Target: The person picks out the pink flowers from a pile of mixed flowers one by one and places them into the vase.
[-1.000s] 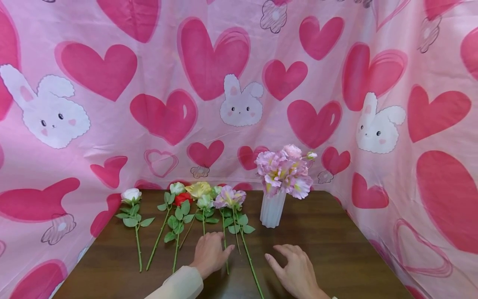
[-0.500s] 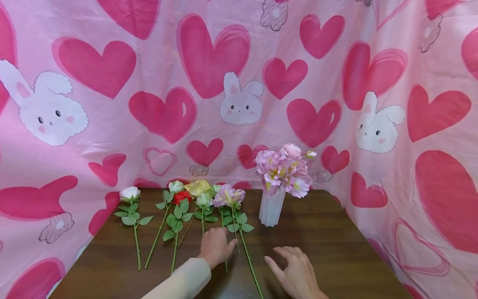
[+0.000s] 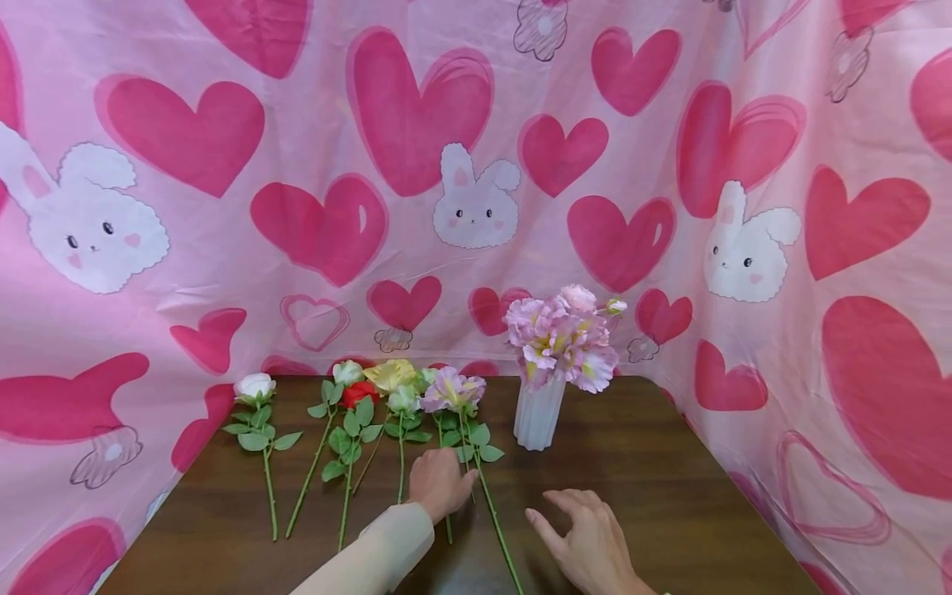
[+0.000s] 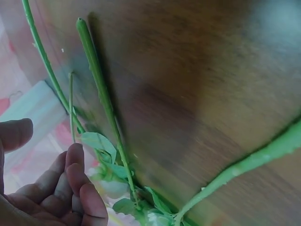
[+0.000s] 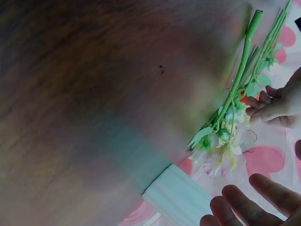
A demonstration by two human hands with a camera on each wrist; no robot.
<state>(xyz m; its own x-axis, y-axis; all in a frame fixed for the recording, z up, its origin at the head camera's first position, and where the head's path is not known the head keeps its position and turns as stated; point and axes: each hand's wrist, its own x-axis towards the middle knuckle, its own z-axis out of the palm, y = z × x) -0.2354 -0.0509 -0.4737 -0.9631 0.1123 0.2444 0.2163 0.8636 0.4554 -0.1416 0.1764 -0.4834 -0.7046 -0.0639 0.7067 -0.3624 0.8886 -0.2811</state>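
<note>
My left hand (image 3: 440, 481) reaches over the stems below a lilac-and-yellow flower (image 3: 452, 390). In the left wrist view its fingers (image 4: 79, 181) are loosely bent, the thumb apart from them, with nothing held; a thin stem (image 4: 71, 106) runs just beyond the fingertips. The long green stem (image 3: 497, 519) of a lilac flower lies just to the right of this hand. My right hand (image 3: 589, 533) hovers near the table's front, fingers spread and holding nothing. Ahead of it stands a white ribbed vase (image 3: 537, 419) holding lilac and pink flowers (image 3: 563, 339).
To the left, several artificial flowers lie on the brown table (image 3: 654, 471): a white rose (image 3: 254, 387) at the far left, a red rose (image 3: 360, 394), a yellow flower (image 3: 390, 375) and a pale green-white one (image 3: 404, 399). A pink heart-and-rabbit cloth (image 3: 320, 124) hangs around the table.
My left hand has moved to the right and a little farther forward over the stems. The right hand stays in about the same place; flowers and vase have not moved on the table.
</note>
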